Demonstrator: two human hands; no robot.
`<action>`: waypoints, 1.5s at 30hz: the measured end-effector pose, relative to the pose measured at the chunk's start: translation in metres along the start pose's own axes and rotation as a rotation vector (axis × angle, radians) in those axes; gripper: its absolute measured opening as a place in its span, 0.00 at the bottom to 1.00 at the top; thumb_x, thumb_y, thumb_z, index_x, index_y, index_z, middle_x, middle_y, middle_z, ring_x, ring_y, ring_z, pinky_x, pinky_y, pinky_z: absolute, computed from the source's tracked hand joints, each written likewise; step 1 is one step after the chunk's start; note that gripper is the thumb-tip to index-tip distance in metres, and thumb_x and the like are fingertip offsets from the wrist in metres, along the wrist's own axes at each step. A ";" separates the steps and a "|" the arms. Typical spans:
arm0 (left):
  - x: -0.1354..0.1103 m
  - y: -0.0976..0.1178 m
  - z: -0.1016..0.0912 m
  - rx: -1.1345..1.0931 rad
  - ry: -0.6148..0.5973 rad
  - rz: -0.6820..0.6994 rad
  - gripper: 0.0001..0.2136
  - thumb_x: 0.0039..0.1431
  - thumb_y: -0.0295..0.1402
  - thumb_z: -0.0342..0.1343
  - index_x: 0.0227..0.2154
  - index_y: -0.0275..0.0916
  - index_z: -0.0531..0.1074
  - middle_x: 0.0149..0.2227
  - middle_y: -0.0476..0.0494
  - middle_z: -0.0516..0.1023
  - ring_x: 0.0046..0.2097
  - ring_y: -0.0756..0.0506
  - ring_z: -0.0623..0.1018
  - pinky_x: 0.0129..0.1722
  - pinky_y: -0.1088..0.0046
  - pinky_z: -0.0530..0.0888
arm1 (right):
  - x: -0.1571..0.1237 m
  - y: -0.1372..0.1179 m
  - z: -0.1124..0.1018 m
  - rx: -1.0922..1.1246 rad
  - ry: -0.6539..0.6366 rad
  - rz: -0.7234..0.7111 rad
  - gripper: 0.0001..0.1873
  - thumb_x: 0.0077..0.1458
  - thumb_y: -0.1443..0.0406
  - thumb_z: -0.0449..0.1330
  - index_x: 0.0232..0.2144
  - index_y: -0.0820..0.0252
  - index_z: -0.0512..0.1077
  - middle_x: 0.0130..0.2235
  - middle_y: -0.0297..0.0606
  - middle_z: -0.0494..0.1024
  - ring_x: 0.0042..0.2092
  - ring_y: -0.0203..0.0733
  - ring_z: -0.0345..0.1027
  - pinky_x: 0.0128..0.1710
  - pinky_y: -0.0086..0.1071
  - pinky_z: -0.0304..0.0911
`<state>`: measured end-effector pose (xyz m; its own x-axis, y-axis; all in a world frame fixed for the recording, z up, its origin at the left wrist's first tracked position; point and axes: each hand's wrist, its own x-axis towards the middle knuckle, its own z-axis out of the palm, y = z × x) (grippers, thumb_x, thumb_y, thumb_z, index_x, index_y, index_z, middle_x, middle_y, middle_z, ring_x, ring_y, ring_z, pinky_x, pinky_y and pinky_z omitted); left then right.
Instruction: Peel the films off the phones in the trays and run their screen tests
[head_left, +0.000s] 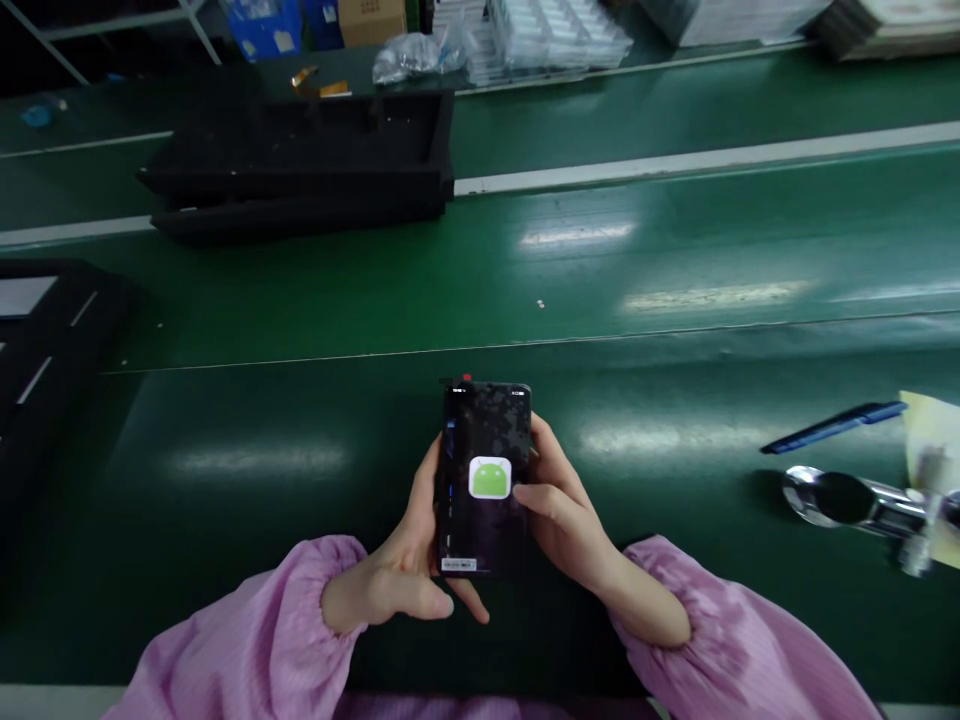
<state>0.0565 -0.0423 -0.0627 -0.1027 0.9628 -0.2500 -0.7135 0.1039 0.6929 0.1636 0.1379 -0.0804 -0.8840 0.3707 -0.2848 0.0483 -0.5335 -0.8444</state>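
Green assembly-line belt (675,385) lies beneath a smartphone (487,420), long axis pointing away, showing a green Android icon (490,478). Left hand (390,570) and right hand (562,510) grip its sides; its small label (459,564) is unreadable.

The phone (486,478) was between the left hand (397,570) and the right hand (562,500) over the conveyor belt (645,250), while a pen (832,427) lay on the right side of it, one foam tray (296,165) lay behind it, and a second foam tray (45,350) lay on its left.
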 end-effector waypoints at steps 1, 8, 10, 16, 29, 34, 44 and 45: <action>0.000 -0.001 0.000 -0.007 -0.003 -0.008 0.65 0.49 0.27 0.66 0.69 0.73 0.18 0.78 0.43 0.44 0.65 0.32 0.73 0.43 0.67 0.86 | 0.000 -0.001 -0.001 0.000 0.006 -0.015 0.41 0.53 0.59 0.66 0.67 0.42 0.60 0.58 0.36 0.76 0.56 0.53 0.71 0.57 0.48 0.67; 0.001 -0.012 -0.008 0.020 -0.045 -0.027 0.66 0.48 0.27 0.68 0.69 0.76 0.20 0.78 0.44 0.43 0.67 0.31 0.70 0.44 0.65 0.85 | 0.005 -0.010 0.001 -0.005 0.088 -0.058 0.31 0.57 0.56 0.68 0.61 0.43 0.66 0.56 0.35 0.76 0.51 0.48 0.72 0.59 0.45 0.67; 0.001 -0.013 -0.009 0.047 -0.061 -0.032 0.66 0.47 0.27 0.68 0.69 0.76 0.20 0.78 0.44 0.43 0.67 0.31 0.70 0.45 0.65 0.85 | 0.005 -0.011 0.002 -0.008 0.114 -0.070 0.27 0.59 0.55 0.69 0.58 0.45 0.68 0.54 0.35 0.77 0.50 0.46 0.72 0.57 0.44 0.67; 0.000 -0.008 -0.007 0.103 -0.095 -0.036 0.64 0.48 0.24 0.66 0.71 0.75 0.25 0.77 0.46 0.46 0.67 0.32 0.69 0.47 0.64 0.85 | 0.006 -0.011 0.003 0.029 0.172 -0.102 0.18 0.61 0.55 0.69 0.51 0.46 0.71 0.48 0.31 0.78 0.48 0.41 0.71 0.49 0.33 0.68; 0.001 -0.007 -0.004 -0.005 -0.005 -0.039 0.62 0.50 0.26 0.66 0.72 0.73 0.26 0.75 0.43 0.53 0.62 0.35 0.75 0.44 0.66 0.86 | 0.007 -0.010 -0.002 0.082 0.056 -0.051 0.31 0.58 0.54 0.69 0.62 0.41 0.69 0.54 0.32 0.80 0.49 0.43 0.74 0.47 0.35 0.70; 0.000 -0.013 -0.008 -0.003 -0.021 -0.053 0.61 0.50 0.25 0.67 0.72 0.75 0.32 0.77 0.44 0.48 0.63 0.34 0.74 0.46 0.65 0.86 | 0.006 -0.011 0.000 0.036 0.096 -0.060 0.29 0.58 0.54 0.70 0.59 0.44 0.69 0.53 0.34 0.80 0.49 0.45 0.74 0.49 0.37 0.69; -0.002 -0.019 -0.011 0.000 -0.032 -0.059 0.61 0.48 0.26 0.68 0.72 0.76 0.32 0.77 0.46 0.47 0.63 0.35 0.74 0.46 0.64 0.85 | 0.006 -0.011 -0.001 0.053 0.056 -0.094 0.28 0.59 0.57 0.73 0.58 0.43 0.69 0.52 0.31 0.80 0.51 0.40 0.75 0.51 0.33 0.70; -0.003 -0.019 -0.010 -0.002 -0.030 -0.055 0.61 0.48 0.27 0.68 0.72 0.76 0.31 0.77 0.46 0.47 0.64 0.34 0.74 0.46 0.64 0.85 | 0.006 -0.011 0.000 0.051 0.038 -0.105 0.31 0.58 0.59 0.74 0.60 0.42 0.68 0.54 0.31 0.79 0.53 0.40 0.75 0.53 0.33 0.69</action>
<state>0.0636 -0.0495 -0.0822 -0.0421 0.9628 -0.2671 -0.7190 0.1564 0.6771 0.1581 0.1463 -0.0728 -0.8647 0.4548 -0.2134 -0.0688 -0.5279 -0.8465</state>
